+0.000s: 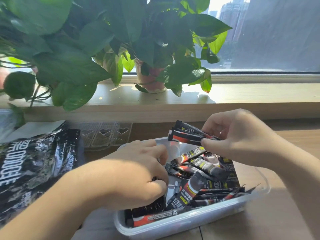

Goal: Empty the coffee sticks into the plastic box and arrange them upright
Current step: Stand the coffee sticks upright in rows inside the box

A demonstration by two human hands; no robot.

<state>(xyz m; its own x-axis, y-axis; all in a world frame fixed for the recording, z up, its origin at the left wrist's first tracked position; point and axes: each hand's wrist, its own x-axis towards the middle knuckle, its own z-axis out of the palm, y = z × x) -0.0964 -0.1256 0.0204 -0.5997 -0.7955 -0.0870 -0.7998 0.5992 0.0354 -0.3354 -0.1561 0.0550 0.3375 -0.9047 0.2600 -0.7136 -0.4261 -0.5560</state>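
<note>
Black coffee sticks (201, 168) jumbled in plastic box (183, 221). Right hand (242, 138) pinching a few above far rim, left hand (138, 172) curled round a bunch inside. Square ends; stand beside that bunch.

Upper-floor city room, home or office not determinable; wide window (270, 49) looking onto tall buildings (230, 19); pale wooden sill (245, 94) beneath it, sunlit; leafy potted plants (72, 54) standing along the sill, one in a pinkish pot (152, 82); wooden table (297, 141) set directly against the sill.
</note>
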